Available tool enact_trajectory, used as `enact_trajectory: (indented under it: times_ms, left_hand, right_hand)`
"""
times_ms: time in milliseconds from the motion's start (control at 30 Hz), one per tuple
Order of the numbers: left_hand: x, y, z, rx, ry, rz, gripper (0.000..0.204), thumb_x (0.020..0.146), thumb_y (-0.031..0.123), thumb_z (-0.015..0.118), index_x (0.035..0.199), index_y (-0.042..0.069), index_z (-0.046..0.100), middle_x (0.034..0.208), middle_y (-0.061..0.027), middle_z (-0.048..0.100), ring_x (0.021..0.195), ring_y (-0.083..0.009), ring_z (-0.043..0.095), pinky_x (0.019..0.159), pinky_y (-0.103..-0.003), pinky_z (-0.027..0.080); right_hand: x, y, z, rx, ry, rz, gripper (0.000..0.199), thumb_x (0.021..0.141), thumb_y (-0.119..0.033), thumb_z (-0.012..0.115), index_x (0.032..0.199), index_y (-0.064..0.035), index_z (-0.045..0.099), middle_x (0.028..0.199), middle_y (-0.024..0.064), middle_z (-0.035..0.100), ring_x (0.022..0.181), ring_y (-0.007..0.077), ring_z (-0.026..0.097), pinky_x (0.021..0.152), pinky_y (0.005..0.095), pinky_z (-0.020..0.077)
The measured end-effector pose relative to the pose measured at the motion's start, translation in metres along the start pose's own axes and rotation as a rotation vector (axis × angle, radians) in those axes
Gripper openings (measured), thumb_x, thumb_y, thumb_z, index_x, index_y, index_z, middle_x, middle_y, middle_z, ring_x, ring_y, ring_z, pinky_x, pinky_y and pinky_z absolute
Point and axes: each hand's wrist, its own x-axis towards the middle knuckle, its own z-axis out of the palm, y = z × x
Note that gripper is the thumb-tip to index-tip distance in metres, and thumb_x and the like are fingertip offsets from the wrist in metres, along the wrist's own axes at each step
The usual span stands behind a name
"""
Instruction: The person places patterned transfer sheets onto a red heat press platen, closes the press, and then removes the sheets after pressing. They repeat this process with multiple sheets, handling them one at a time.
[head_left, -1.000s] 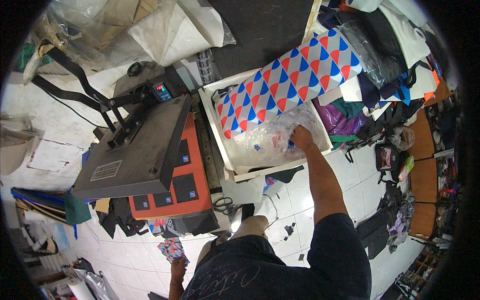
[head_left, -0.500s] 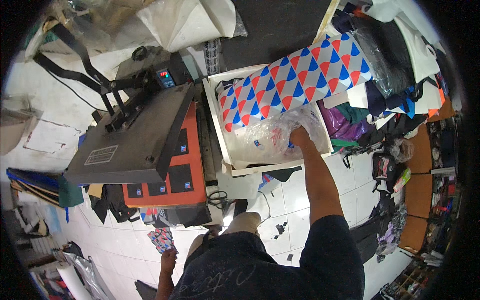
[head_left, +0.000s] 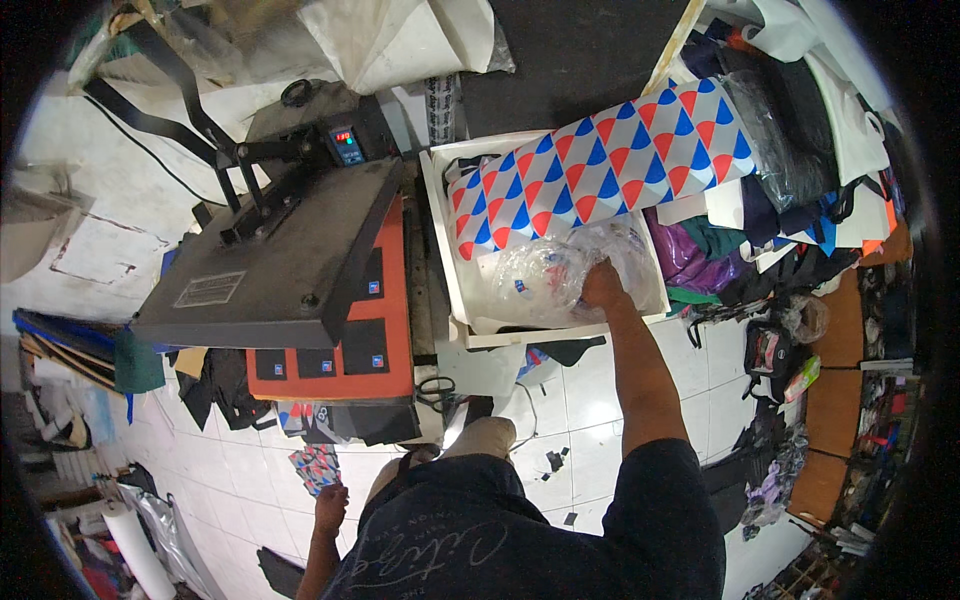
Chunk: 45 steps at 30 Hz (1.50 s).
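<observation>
My right hand (head_left: 602,285) reaches into a white open box (head_left: 441,235), its fingers closed among crumpled clear plastic (head_left: 540,272). What they grip is hidden. Small blue and red prints show in that plastic. Down at my left side, my left hand (head_left: 330,508) is closed on a few patterned pieces (head_left: 316,468) in red, blue and white. A heat press (head_left: 260,260) stands on the left with its dark upper plate raised. On its orange pad (head_left: 395,300) lie several black fabric pieces (head_left: 362,345), each bearing a small blue-and-red patch.
A patterned sheet (head_left: 600,165) lies across the far part of the box. Piled fabrics and bags (head_left: 690,250) crowd the right. Scissors (head_left: 434,391) lie by the press's near edge. Black scraps (head_left: 554,461) are on the tiled floor, and brown cabinets (head_left: 832,375) stand far right.
My right hand has shifted slightly nearer to me within the box, and the plastic beside it has moved. My left hand, still holding the patterned pieces, is a little further left.
</observation>
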Motion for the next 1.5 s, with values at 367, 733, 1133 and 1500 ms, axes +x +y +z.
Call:
enact_trajectory:
  times_ms: [367,733,1133,1500]
  left_hand:
    - [0.006,-0.007,0.005,-0.032,-0.001,-0.016,0.021,0.086,0.025,0.062,0.084,0.004,0.059,0.067,-0.0021,0.056,0.056,-0.0121,0.05,0.05,-0.029,0.041]
    - [-0.003,-0.008,0.006,0.0,0.035,0.0,0.021,0.085,0.025,0.062,0.088,0.004,0.059,0.069,-0.0048,0.057,0.057,-0.0135,0.051,0.05,-0.031,0.041]
    - [0.008,-0.008,0.002,0.005,-0.017,-0.008,0.018,0.084,0.024,0.063,0.086,0.006,0.06,0.068,-0.0018,0.056,0.059,-0.0119,0.051,0.052,-0.028,0.04]
    - [0.007,0.002,0.002,0.084,-0.041,0.008,0.02,0.086,0.025,0.061,0.079,0.006,0.058,0.065,-0.0015,0.054,0.055,-0.0121,0.047,0.051,-0.029,0.038]
  right_hand:
    - [0.003,0.016,0.017,0.028,0.059,0.036,0.055,0.078,-0.035,0.059,0.109,0.0108,0.062,0.121,0.0284,0.056,0.124,0.0426,0.043,0.103,0.047,0.0385]
    - [-0.009,-0.015,-0.043,-0.098,-0.141,0.121,0.051,0.079,-0.038,0.058,0.103,0.0065,0.065,0.121,0.0216,0.059,0.113,0.0386,0.052,0.095,0.0454,0.0449]
    - [-0.002,0.024,0.023,-0.047,0.279,0.088,0.053,0.067,-0.034,0.075,0.099,0.0067,0.063,0.099,0.0243,0.063,0.089,0.0363,0.064,0.085,0.0395,0.0526]
    - [-0.03,0.009,-0.027,0.397,0.417,0.197,0.049,0.072,-0.029,0.075,0.109,0.0011,0.062,0.112,0.0234,0.062,0.107,0.038,0.058,0.096,0.0413,0.044]
